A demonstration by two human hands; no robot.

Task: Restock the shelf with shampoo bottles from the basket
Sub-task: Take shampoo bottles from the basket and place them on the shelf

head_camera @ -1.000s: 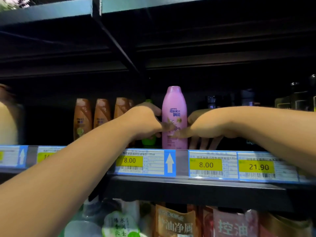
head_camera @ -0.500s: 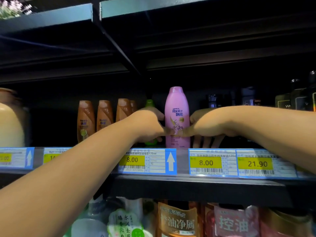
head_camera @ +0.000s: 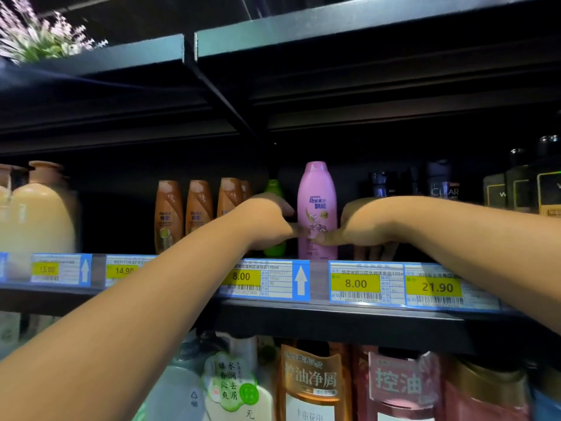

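One pink bottle (head_camera: 317, 205), one green bottle (head_camera: 274, 188), four brown bottles (head_camera: 168, 214) with the fourth only a sliver, two beige jugs (head_camera: 39, 220) in plain sight, five readable price tags (head_camera: 355, 283), one left hand (head_camera: 267, 221) and one right hand (head_camera: 361, 221), and dark bottles (head_camera: 443, 183) too dim to count

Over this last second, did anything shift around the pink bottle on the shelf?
Nothing visibly changed. The left hand and right hand keep holding the pink bottle, thumbs on its front, and it stays upright on the shelf. Only the camera view drifted slightly.
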